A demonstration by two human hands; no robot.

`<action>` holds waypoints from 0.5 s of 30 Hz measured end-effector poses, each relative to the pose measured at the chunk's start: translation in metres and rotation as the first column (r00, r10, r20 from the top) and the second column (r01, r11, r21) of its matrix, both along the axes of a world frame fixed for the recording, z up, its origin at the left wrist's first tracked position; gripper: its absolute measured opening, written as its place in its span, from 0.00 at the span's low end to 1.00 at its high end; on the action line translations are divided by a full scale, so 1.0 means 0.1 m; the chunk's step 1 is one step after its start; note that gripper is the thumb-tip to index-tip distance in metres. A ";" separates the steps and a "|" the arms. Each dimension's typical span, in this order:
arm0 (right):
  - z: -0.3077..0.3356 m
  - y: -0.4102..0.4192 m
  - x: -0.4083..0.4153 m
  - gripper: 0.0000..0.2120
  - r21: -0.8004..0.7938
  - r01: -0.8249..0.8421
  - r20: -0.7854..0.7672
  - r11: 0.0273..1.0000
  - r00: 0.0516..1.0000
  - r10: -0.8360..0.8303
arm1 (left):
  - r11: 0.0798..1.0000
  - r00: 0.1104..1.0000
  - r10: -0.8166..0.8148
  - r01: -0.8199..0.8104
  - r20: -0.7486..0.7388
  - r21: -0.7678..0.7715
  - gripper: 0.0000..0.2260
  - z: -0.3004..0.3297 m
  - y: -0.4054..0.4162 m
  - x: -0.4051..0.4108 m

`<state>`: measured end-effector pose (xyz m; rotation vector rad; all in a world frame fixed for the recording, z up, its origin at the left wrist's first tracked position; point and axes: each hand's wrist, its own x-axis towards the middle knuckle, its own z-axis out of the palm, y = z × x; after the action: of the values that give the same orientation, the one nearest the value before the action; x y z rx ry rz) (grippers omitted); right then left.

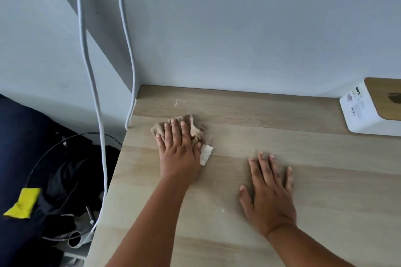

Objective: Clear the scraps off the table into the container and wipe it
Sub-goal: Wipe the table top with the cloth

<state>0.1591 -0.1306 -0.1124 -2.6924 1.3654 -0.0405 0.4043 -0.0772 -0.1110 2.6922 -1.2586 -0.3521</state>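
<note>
My left hand presses flat, fingers straight, on a crumpled beige cloth near the far left corner of the light wooden table. A white label of the cloth sticks out by my thumb. My right hand lies flat on the bare tabletop, fingers spread, holding nothing. A few pale specks lie near the back edge beyond the cloth, and tiny ones sit between my hands.
A white box with a wooden lid stands at the back right against the wall. Two white cables hang down past the table's left edge. Dark clothing and a yellow item lie on the floor to the left.
</note>
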 end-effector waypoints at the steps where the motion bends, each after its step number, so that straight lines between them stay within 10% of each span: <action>1: 0.01 0.00 0.00 0.37 0.002 0.000 0.006 1.000 1.000 0.000 | 1.000 1.000 -0.009 0.009 -0.009 -0.025 0.34 0.02 0.16 -0.16; 8: 0.01 0.00 0.02 0.37 -0.011 -0.008 0.027 1.000 1.000 0.008 | 0.983 0.996 -0.069 0.079 0.063 -0.163 0.31 -0.03 1.02 -0.63; 15: 0.01 0.00 0.03 0.39 0.001 -0.005 0.012 1.000 1.000 0.005 | 0.986 0.985 0.168 -0.168 0.023 -0.021 0.36 -0.01 0.06 0.33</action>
<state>0.1625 -0.1308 -0.1111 -2.6904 1.3548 -0.0551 0.4371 -0.0711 -0.1118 2.7689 -1.0251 -0.2845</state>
